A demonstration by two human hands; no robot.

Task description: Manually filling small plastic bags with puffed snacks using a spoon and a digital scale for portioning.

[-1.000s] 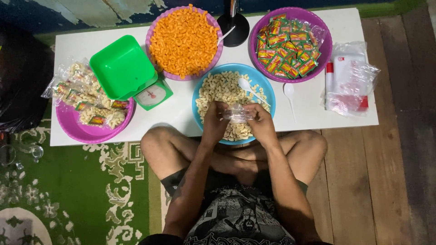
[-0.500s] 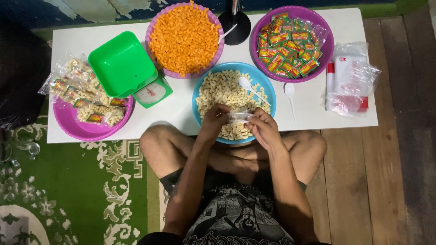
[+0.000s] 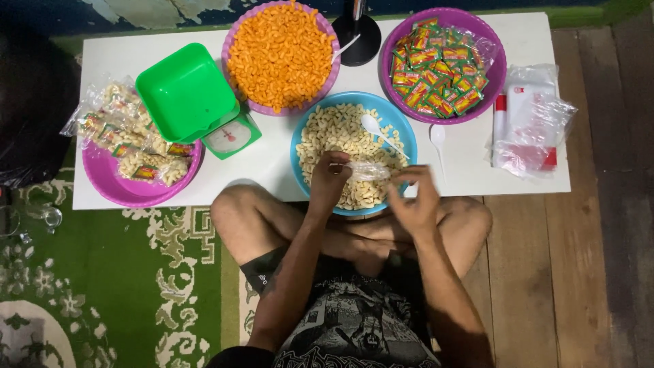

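My left hand [image 3: 327, 180] pinches one end of a small clear plastic bag [image 3: 368, 170] over the near side of a blue bowl [image 3: 407, 133] full of pale curled snacks. My right hand [image 3: 417, 197] hovers just right of the bag with its fingers spread and blurred, holding nothing that I can see. A white spoon [image 3: 377, 129] lies in the blue bowl beyond the bag.
The low white table [image 3: 269, 167] carries a purple bowl of orange snacks [image 3: 279, 54], a purple bowl of green-red sachets [image 3: 443, 65], a green scale with a square tray [image 3: 187, 92], a purple bowl of filled packs [image 3: 136, 170], a second white spoon [image 3: 436, 140] and clear bags [image 3: 531, 119].
Both hands held the bag between them before. Now my right hand has come off it and shifted right and toward me, while my left hand keeps the bag.
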